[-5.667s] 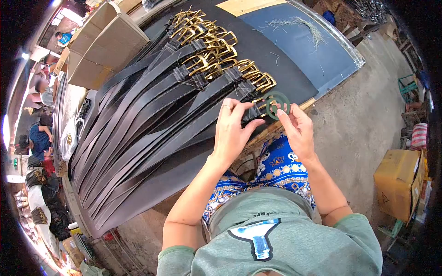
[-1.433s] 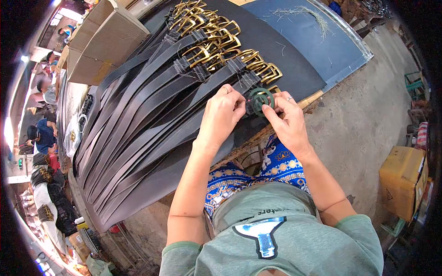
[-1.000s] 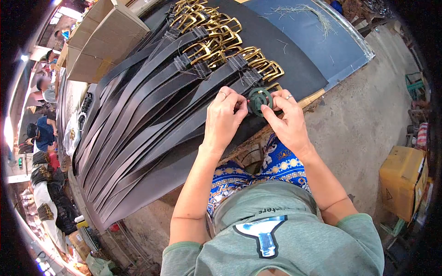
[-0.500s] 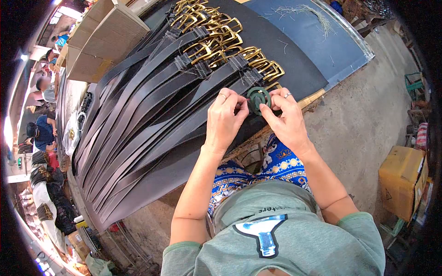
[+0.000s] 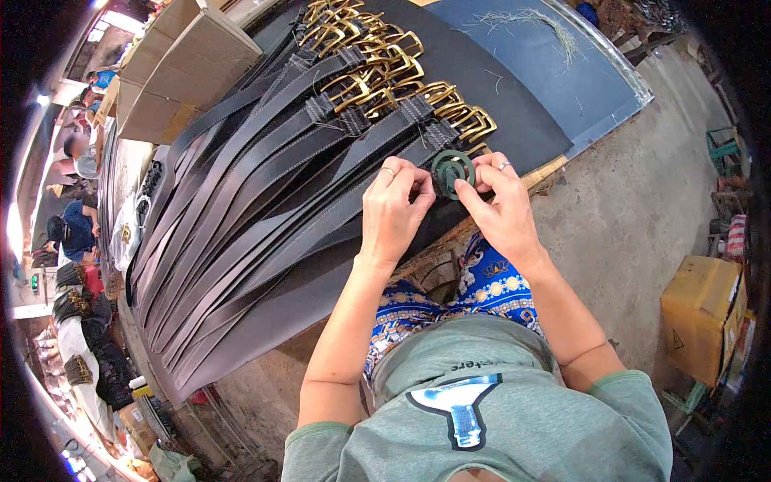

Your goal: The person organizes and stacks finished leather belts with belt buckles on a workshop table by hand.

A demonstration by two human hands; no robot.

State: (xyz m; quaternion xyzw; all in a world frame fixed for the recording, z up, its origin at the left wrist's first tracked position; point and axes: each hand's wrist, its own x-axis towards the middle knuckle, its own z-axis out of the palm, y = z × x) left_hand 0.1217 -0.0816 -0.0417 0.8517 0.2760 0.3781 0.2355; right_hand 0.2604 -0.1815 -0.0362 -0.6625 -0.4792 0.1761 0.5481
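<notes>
A dark green mosquito coil [image 5: 441,178], round with spiral rings, is up in front of me over the near edge of the table. My right hand [image 5: 499,193] pinches its right side, with the thumb lying on its face. My left hand [image 5: 393,205] is closed in a pinch at the coil's left edge; what sits between its fingertips is hidden. Just behind the hands lie many black leather belts [image 5: 265,153] with white stitching, fanned across the table. Their gold buckles [image 5: 385,64] are bunched at the far end.
The table carries a dark sheet [image 5: 514,104] and a blue sheet [image 5: 554,64] with loose pale threads [image 5: 542,28]. An open cardboard box [image 5: 185,76] stands at the back left. Another carton [image 5: 703,321] is at the right. Several people sit at the far left.
The coil has turned slightly between my hands, so its rings face me more openly. Both hands stay nearly in place; the belts have not moved.
</notes>
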